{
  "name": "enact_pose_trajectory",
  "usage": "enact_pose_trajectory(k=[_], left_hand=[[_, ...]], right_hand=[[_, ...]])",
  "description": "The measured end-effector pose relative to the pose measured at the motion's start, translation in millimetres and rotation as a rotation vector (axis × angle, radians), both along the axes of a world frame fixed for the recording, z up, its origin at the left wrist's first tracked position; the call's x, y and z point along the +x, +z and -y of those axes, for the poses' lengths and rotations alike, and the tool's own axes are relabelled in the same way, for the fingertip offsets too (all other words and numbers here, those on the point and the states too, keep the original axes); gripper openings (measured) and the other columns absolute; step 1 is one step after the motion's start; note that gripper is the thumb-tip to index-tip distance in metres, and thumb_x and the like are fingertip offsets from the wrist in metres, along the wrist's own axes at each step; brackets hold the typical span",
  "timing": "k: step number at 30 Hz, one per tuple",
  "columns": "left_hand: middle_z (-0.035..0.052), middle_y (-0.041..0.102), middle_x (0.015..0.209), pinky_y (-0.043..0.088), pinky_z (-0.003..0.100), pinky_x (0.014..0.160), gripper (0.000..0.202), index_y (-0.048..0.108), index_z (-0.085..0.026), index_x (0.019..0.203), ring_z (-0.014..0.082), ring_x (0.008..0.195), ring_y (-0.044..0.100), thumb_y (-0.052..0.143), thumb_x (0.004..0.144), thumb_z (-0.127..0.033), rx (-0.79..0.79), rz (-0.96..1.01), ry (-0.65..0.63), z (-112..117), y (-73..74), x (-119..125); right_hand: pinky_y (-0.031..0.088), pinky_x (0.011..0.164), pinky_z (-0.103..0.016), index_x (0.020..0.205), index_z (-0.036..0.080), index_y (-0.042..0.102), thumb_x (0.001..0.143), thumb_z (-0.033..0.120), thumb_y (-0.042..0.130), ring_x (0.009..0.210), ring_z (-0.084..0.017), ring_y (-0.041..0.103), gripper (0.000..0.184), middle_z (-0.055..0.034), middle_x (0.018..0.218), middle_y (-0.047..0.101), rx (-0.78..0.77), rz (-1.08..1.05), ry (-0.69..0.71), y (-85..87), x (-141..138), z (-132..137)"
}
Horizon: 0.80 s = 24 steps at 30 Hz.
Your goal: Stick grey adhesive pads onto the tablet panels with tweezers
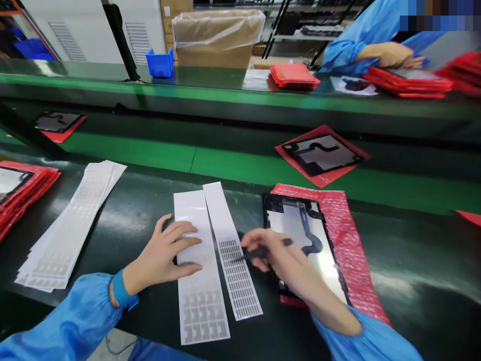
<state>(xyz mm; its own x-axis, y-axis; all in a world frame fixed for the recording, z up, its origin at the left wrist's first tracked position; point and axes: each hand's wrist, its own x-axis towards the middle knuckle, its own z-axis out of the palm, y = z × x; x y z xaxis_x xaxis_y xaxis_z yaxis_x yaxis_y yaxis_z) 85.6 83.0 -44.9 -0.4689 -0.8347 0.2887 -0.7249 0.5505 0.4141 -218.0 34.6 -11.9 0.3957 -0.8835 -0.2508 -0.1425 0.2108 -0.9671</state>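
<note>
My left hand (175,248) lies with fingers spread on a wide white sticker sheet (205,316), whose lower part carries rows of pale grey cut shapes. Beside it on the right is a narrower sheet (240,286) with rows of small dark strips. In my right hand (276,250) is a pair of black tweezers (252,254), the tip at the dark strips; whether it touches them I cannot tell. Under my right forearm a tablet-sized screen panel (326,268) with a dark ribbon cable rests on a red bubble-wrap bag (358,265).
More white sheets (80,215) fan out at left, near a red-bagged stack (26,195). Another panel (323,150) sits on red wrap on the green belt (225,160). Opposite, a co-worker's hand (393,52) is over red bags (409,82). A blue bin (160,64) stands on the far ledge.
</note>
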Motion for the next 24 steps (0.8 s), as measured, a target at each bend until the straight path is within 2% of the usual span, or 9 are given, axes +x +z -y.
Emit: enact_pose_trajectory(k=[2, 4, 7, 10, 13, 16, 19, 24], left_hand=[[0.0051, 0.069, 0.131, 0.015, 0.049, 0.125, 0.04, 0.066, -0.028, 0.125, 0.023, 0.127, 0.061, 0.068, 0.096, -0.055, -0.011, -0.03, -0.014, -3, -4.5, -5], [0.0036, 0.07, 0.129, 0.012, 0.047, 0.126, 0.041, 0.065, -0.027, 0.128, 0.0216, 0.125, 0.062, 0.067, 0.097, -0.054, -0.025, -0.056, -0.05, -1, -9.9, -14], [0.0013, 0.073, 0.123, 0.008, 0.047, 0.126, 0.042, 0.066, -0.026, 0.128, 0.0206, 0.12, 0.064, 0.067, 0.097, -0.055, -0.041, -0.104, -0.089, 7, -20.3, -28], [-0.0015, 0.074, 0.114, 0.014, 0.046, 0.123, 0.036, 0.071, -0.026, 0.116, 0.0181, 0.108, 0.067, 0.071, 0.095, -0.054, -0.02, -0.154, -0.084, 13, -29.8, -34], [-0.005, 0.074, 0.106, 0.02, 0.044, 0.118, 0.026, 0.075, -0.029, 0.106, 0.0154, 0.1, 0.066, 0.075, 0.093, -0.052, 0.066, -0.219, -0.06, 15, -32.4, -34], [-0.0063, 0.073, 0.101, 0.021, 0.043, 0.114, 0.02, 0.077, -0.03, 0.101, 0.0152, 0.097, 0.065, 0.076, 0.092, -0.048, 0.129, -0.262, -0.055, 14, -30.1, -34], [-0.0072, 0.074, 0.101, 0.023, 0.043, 0.111, 0.016, 0.077, -0.03, 0.098, 0.0153, 0.097, 0.064, 0.078, 0.091, -0.045, 0.134, -0.288, -0.062, 14, -28.8, -35], [-0.0085, 0.075, 0.104, 0.023, 0.044, 0.111, 0.014, 0.077, -0.032, 0.096, 0.0155, 0.099, 0.064, 0.079, 0.09, -0.044, 0.117, -0.309, -0.058, 13, -30.1, -37]], right_hand=[[0.041, 0.05, -0.025, 0.095, 0.018, 0.078, 0.095, 0.07, 0.065, 0.051, -0.012, 0.052, 0.053, -0.0028, 0.067, 0.06, 0.033, 0.058, 0.07, -15.1, 15, 2], [0.043, 0.05, -0.022, 0.097, 0.019, 0.08, 0.089, 0.055, 0.081, 0.051, -0.01, 0.052, 0.037, -0.001, 0.07, 0.061, 0.034, 0.103, 0.071, -25.3, 20, 0], [0.049, 0.049, -0.021, 0.097, 0.021, 0.084, 0.081, 0.039, 0.09, 0.055, -0.01, 0.057, 0.025, -0.003, 0.084, 0.065, 0.004, 0.115, 0.031, -33.4, 16, -8], [0.058, 0.057, -0.021, 0.099, 0.023, 0.086, 0.083, 0.035, 0.088, 0.071, -0.016, 0.068, 0.019, -0.0076, 0.096, 0.07, -0.092, 0.071, 0.008, -39.6, 13, -20], [0.063, 0.067, -0.022, 0.094, 0.025, 0.087, 0.08, 0.034, 0.09, 0.085, -0.022, 0.075, 0.017, -0.0092, 0.099, 0.075, -0.162, 0.035, -0.087, -46.0, 16, -28], [0.065, 0.065, -0.023, 0.092, 0.024, 0.086, 0.077, 0.035, 0.092, 0.075, -0.022, 0.077, 0.02, -0.0081, 0.089, 0.08, -0.091, 0.022, -0.177, -49.8, 22, -30], [0.066, 0.065, -0.023, 0.09, 0.022, 0.085, 0.075, 0.035, 0.093, 0.071, -0.023, 0.078, 0.022, -0.0078, 0.085, 0.081, -0.053, 0.003, -0.174, -49.4, 26, -30], [0.064, 0.062, -0.02, 0.086, 0.022, 0.085, 0.074, 0.033, 0.092, 0.068, -0.022, 0.078, 0.018, -0.0068, 0.083, 0.08, -0.089, -0.023, -0.167, -44.9, 28, -29]])
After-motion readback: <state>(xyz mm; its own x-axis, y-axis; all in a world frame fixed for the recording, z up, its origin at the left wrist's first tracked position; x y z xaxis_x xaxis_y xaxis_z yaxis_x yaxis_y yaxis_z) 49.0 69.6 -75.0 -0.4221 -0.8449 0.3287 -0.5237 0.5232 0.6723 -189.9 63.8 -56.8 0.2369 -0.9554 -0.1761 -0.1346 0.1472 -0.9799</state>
